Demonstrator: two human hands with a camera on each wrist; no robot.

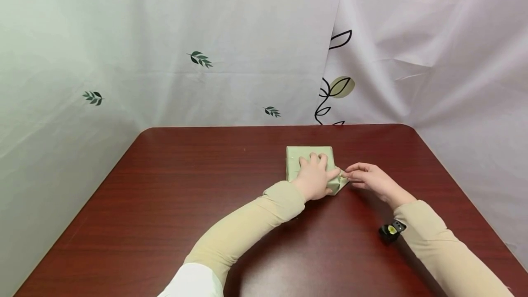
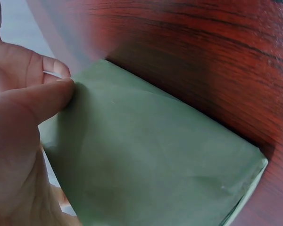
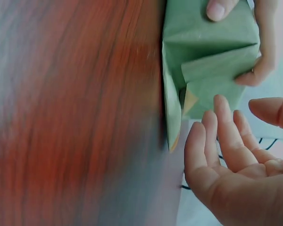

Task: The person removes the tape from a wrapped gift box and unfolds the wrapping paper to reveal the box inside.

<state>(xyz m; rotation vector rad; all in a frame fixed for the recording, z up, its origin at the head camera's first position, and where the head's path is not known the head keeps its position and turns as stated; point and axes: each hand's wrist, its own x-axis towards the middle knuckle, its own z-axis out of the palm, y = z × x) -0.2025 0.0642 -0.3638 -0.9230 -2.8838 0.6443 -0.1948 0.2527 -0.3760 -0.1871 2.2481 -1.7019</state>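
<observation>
A small box wrapped in pale green paper lies towards the far right part of the table. Across its top my left hand spreads its bent fingers. In the left wrist view the left thumb presses on one face, and the right wrist view has a left finger curled onto the end flap. At the right end, the loose paper flap sticks out, with a small yellow-orange patch near its folds. My right hand is beside that end, fingers loosely extended, fingertips close to the flap, holding nothing.
The dark red wood-grain table has rounded far corners. White curtain with leaf prints hangs behind it and at both sides. A black wrist device is strapped at the right sleeve.
</observation>
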